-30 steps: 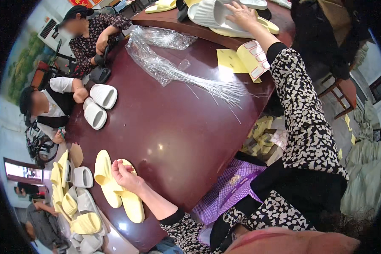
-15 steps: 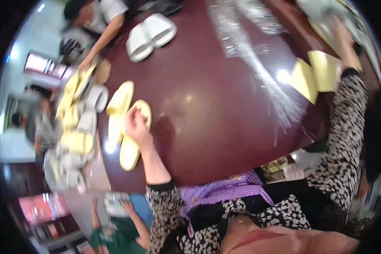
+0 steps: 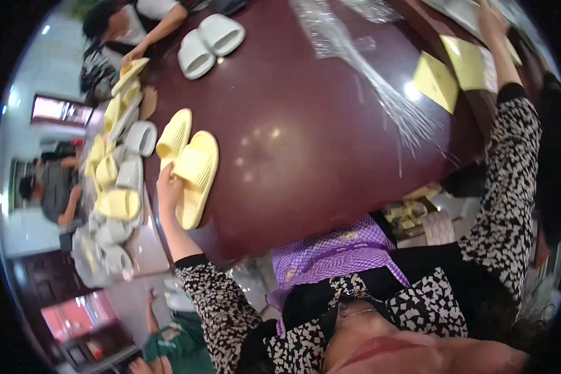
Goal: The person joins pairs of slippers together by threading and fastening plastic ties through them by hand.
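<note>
A pair of pale yellow slippers with ribbed straps lies at the left of the dark red table, toes pointing away. My left hand (image 3: 169, 192) is closed on the pair at the strap opening of the nearer slipper (image 3: 201, 163). The other slipper (image 3: 174, 138) lies just left of it, its heel partly hidden by my hand. At the upper right edge, my right hand (image 3: 493, 28) reaches to a pile of clear plastic bags (image 3: 461, 14). Its fingertips are too far out to make out. Folded yellow cards (image 3: 436, 82) stand near that forearm.
Yellow and grey slippers (image 3: 118, 204) are heaped along the left edge. A pale grey pair (image 3: 221, 34) sits at the back. Clear plastic strips (image 3: 361, 75) trail across the table's right side. A co-worker's hand (image 3: 134, 55) touches a yellow slipper at far left.
My left hand has come down from above the yellow slippers, moving left and nearer to me, and taken hold of them. My right hand has shifted slightly farther away.
</note>
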Available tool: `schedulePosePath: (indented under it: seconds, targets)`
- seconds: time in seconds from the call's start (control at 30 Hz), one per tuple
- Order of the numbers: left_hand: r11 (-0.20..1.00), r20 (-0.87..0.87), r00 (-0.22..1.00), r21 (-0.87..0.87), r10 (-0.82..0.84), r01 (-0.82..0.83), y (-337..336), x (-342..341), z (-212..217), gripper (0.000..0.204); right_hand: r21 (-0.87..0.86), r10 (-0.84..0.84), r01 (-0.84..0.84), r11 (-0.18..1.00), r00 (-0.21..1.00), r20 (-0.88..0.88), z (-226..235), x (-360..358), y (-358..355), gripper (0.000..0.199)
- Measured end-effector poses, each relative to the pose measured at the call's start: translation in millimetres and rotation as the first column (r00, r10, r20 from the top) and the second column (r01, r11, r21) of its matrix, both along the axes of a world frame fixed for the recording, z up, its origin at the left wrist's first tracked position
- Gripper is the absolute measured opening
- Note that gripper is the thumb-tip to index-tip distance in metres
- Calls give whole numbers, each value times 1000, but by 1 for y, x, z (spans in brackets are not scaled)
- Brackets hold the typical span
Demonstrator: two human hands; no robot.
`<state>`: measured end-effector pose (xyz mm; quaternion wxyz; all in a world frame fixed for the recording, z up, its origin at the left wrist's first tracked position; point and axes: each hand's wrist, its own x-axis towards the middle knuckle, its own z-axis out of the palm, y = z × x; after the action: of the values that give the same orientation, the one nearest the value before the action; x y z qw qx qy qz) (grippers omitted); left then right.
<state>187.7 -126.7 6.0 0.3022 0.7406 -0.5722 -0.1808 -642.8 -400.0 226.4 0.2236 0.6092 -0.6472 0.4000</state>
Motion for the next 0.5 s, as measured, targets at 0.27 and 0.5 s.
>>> schedulePosePath:
  seconds: [0.27,0.5]
  targets:
    - [978,226,952,25,-207,207,-58,4,-9,35,330,212,-92,939,913,-349,-37,132,33,18]
    - [994,130,991,105,5,-19,-74,-106,9,27,536,567,-501,679,822,50,-134,232,44,18]
